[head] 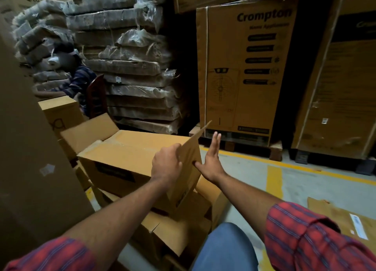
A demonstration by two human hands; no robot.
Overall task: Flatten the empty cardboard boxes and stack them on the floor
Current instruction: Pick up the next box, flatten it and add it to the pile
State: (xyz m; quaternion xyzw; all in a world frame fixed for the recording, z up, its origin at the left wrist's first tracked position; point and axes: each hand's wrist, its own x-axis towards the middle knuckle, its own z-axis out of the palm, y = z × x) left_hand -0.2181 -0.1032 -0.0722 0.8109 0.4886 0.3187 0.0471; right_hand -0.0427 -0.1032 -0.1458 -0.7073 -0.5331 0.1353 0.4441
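Nearest, two forearms in red plaid sleeves reach forward. Left hand [167, 166] closes its fingers around the near edge of an upright flap [193, 158], steadying it. Right hand [211, 165] is open and flat, thumb touching the flap's other face, likely to push and fold it down. Under the grip sits the box [122, 160], still unflattened, resting on other boxes. Right of the grip, flat cardboard [345, 215] lies on the floor, probably the stack. Beyond the grip stands a tall Crompton carton [244, 71].
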